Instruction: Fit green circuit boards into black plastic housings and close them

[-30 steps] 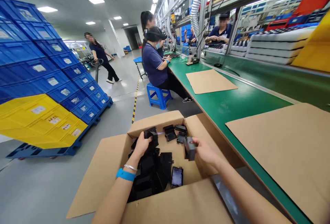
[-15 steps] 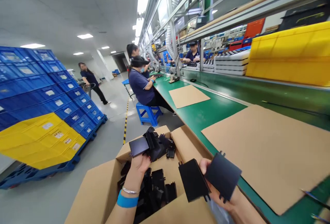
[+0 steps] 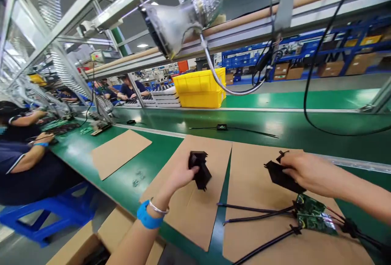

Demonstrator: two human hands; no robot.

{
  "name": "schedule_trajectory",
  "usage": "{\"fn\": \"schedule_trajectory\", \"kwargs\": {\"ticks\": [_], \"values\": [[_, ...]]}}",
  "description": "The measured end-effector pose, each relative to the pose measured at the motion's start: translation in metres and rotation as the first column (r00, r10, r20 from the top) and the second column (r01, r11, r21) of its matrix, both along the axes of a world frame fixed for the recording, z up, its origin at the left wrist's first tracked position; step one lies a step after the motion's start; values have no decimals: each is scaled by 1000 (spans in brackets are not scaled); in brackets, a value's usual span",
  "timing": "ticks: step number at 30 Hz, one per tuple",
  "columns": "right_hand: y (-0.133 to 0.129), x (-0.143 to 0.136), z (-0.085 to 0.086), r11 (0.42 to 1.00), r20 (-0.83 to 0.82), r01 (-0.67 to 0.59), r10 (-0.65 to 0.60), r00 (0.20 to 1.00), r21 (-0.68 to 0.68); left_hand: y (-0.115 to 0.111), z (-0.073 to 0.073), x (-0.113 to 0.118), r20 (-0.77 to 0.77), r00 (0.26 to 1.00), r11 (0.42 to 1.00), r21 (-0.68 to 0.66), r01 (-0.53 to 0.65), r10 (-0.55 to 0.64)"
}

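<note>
My left hand [image 3: 182,172] is closed on black plastic housings [image 3: 201,173], held over the left cardboard sheet [image 3: 171,200]; how many it grips I cannot tell. On the right, my right hand [image 3: 301,171] pinches another black plastic housing [image 3: 279,175] above the right cardboard sheet [image 3: 253,163]. Just in front of that hand lie green circuit boards [image 3: 311,212] with thick black cables [image 3: 259,210] attached. Below my left forearm, part of an open cardboard box [image 3: 119,232] shows, with dark parts inside.
A smaller cardboard piece [image 3: 122,153] lies further left on the green bench [image 3: 128,191]. A co-worker [image 3: 18,155] sits at the left beside a blue stool [image 3: 49,216]. Yellow bins [image 3: 200,88] stand beyond the bench. A fume nozzle [image 3: 174,25] and a black cable [image 3: 308,90] hang overhead.
My view has swung right from the box to the bench. Both hands have left the box with black housings and are now over the cardboard sheets. The circuit boards have come into view.
</note>
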State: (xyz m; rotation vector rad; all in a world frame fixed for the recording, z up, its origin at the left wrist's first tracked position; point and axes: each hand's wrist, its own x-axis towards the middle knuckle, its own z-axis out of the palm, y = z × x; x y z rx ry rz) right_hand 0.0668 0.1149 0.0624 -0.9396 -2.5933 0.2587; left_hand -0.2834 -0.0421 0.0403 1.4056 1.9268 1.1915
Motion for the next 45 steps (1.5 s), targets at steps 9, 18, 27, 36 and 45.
{"fn": "schedule_trajectory", "kwargs": {"ticks": [9,18,27,36,45], "values": [[32,-5,-80,985,242,-166,170,955,-37,64,-14,32,-664,735,969,-243,-34,-141],[7,39,-73,972,152,-182,204,967,-150,53,-34,46,-814,395,880,-271,389,-425],[-3,48,-87,969,68,-189,202,977,-158,101,-26,112,-679,701,958,-10,286,-216],[-19,78,-64,942,-139,-255,228,964,-217,180,-68,215,-528,701,850,-79,521,-478],[-65,141,-51,899,51,101,-87,995,-427,69,-29,229,-197,769,789,-51,612,-609]]}}
